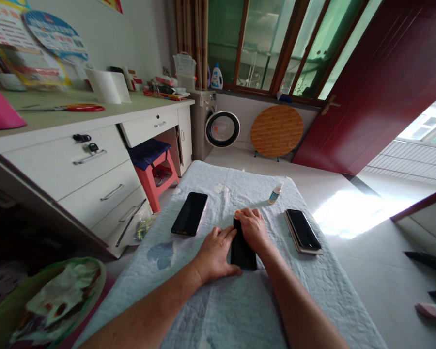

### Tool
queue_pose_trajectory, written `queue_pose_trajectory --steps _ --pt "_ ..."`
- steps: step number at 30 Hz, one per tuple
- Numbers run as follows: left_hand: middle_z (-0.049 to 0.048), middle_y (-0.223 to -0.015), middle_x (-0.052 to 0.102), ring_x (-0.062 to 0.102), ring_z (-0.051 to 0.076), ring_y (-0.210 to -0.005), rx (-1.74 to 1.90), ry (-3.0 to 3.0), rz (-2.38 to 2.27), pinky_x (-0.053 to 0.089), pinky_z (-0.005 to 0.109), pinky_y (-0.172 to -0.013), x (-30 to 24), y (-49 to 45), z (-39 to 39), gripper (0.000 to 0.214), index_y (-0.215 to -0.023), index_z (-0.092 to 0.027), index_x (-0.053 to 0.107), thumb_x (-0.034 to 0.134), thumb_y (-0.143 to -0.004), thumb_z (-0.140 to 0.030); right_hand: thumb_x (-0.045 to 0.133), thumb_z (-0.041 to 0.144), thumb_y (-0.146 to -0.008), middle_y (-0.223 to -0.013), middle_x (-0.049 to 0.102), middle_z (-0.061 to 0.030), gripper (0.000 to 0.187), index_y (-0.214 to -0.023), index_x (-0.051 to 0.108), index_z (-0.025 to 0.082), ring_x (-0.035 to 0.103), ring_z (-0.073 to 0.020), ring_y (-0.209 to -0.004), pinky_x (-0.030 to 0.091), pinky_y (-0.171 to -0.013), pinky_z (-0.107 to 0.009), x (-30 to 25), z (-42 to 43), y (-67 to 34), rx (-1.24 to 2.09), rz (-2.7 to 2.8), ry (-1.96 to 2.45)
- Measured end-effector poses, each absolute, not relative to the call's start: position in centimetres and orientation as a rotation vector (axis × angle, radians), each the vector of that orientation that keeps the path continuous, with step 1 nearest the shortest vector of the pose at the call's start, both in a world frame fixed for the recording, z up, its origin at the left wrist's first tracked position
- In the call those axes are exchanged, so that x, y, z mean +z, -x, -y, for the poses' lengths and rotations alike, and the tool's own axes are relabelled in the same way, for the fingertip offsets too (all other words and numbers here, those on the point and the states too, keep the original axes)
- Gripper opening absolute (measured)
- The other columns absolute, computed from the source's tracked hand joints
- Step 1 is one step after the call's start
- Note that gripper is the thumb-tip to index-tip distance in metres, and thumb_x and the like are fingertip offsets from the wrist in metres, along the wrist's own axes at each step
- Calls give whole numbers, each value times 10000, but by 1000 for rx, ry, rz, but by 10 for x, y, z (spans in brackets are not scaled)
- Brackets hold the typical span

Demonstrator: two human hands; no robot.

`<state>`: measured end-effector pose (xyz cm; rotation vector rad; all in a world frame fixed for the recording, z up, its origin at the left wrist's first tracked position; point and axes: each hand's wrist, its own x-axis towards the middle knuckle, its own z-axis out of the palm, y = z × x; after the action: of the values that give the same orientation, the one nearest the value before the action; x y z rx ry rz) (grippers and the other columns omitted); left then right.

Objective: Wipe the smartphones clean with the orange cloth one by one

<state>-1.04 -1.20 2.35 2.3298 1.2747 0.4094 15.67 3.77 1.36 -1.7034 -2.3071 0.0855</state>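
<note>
A black smartphone lies face up on the light blue quilted cloth, in front of me. My left hand grips its left side, with fingertips near the upper edge and the thumb by the lower end. Pressed to the phone's top is a small orange cloth, bunched under the closed fingers of my right hand, which hides most of it. Another black smartphone rests to the left. On the right, a third phone lies on a beige case or booklet. A small spray bottle stands beyond my right hand.
A white desk runs along the left, bearing red-handled scissors and a paper roll. Below it stands a pink stool. A waste bin is at lower left. Behind are a washing machine and a round wooden tabletop.
</note>
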Motion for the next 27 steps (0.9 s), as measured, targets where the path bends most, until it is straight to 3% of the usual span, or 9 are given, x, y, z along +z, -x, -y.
queue_pose_trajectory --steps 13,21,27 --pt "76 -1389 461 439 327 -1171 401 -2310 -1277 339 430 -1037 25 10 13 957 -1363 -192 417 787 -536 -498 422 283 -947 -1095 569 -16 243 -1085 620 320 417 -195 -952 287 -798 -301 23 -33 -157 69 2389 1712" --pt "84 -1420 439 423 332 -1215 382 -2310 -1285 324 431 -1051 24 10 12 961 -1371 -199 414 769 -542 -533 394 226 -950 -971 576 -46 260 -970 651 256 435 -189 -885 291 -779 -289 20 -34 -176 44 2253 1849" --pt "88 -1431 425 410 330 -1227 393 -2311 -1275 317 424 -1061 23 11 13 992 -1381 -187 398 781 -535 -536 399 199 -944 -958 568 -73 268 -990 662 227 449 -193 -889 300 -810 -291 19 -33 -179 60 2238 1846"
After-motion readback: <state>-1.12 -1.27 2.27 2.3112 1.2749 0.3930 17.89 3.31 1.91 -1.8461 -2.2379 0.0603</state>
